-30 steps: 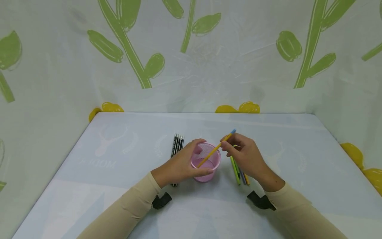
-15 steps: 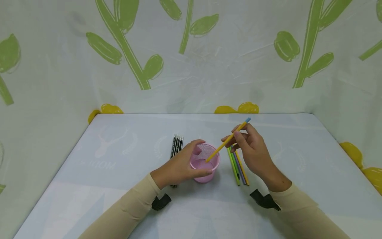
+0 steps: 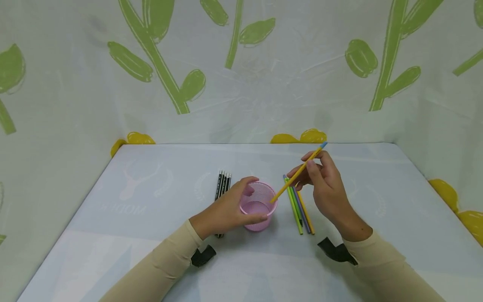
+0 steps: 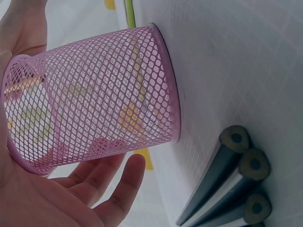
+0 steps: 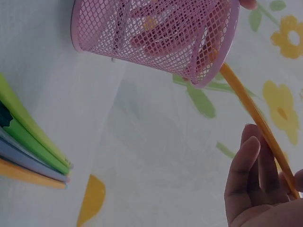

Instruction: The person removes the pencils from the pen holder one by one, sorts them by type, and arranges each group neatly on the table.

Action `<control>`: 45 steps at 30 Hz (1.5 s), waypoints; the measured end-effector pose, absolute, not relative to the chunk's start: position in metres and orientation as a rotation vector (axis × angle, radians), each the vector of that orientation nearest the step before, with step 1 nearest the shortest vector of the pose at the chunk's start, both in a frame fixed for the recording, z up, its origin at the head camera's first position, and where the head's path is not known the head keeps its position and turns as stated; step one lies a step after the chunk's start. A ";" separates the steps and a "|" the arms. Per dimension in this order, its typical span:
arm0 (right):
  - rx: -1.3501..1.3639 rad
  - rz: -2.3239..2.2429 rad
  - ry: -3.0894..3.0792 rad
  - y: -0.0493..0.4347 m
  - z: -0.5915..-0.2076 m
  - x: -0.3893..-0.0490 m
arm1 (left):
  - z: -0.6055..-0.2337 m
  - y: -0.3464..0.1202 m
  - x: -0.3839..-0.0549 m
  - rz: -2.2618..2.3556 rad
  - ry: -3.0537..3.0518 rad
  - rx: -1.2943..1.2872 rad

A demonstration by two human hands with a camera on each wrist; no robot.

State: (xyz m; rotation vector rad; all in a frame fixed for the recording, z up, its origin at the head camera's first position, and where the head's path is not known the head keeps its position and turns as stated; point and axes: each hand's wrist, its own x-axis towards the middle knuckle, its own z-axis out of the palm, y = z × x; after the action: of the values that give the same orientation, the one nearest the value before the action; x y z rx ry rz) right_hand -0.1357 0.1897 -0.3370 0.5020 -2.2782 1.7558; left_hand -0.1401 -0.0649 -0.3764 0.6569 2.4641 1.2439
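Note:
My left hand (image 3: 235, 207) grips a pink mesh pen cup (image 4: 104, 94) near its mouth, thumb on the near side and fingers round the far side. The cup stands on the table. My right hand (image 3: 328, 188), to the right of the cup, pinches a yellow pencil with a blue end (image 3: 296, 175) between thumb and fingers. It slants, blue end up and away, its lower tip just within the cup's right rim. Through the mesh in the right wrist view, no other pencil shows inside the cup.
Several black pencils (image 3: 223, 184) with pale ends lie side by side left of the cup, partly under my left hand. Right of the cup lies a bunch of green, purple and yellow pencils (image 3: 298, 209). A leaf-patterned wall (image 3: 286, 84) rises behind the table's far edge.
My right hand has moved up and to the right, drawing the yellow pencil's tip from deep in the cup to its right rim. The left hand and cup have stayed put.

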 end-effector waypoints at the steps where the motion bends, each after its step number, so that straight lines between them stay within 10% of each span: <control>1: 0.505 1.753 -2.275 0.190 -0.336 -0.136 | -0.376 -0.065 -0.140 1.246 2.462 0.652; 45: 0.267 1.694 -3.200 0.247 -0.385 -0.176 | -0.378 -0.068 -0.141 1.233 2.468 0.640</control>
State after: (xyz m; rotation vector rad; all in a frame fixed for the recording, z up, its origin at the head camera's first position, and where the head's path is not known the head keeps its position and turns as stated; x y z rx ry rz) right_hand -0.1757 0.2467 -0.3855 0.2675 -3.2004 1.6940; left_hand -0.1413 -0.0675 -0.3781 0.6395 2.4681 1.2331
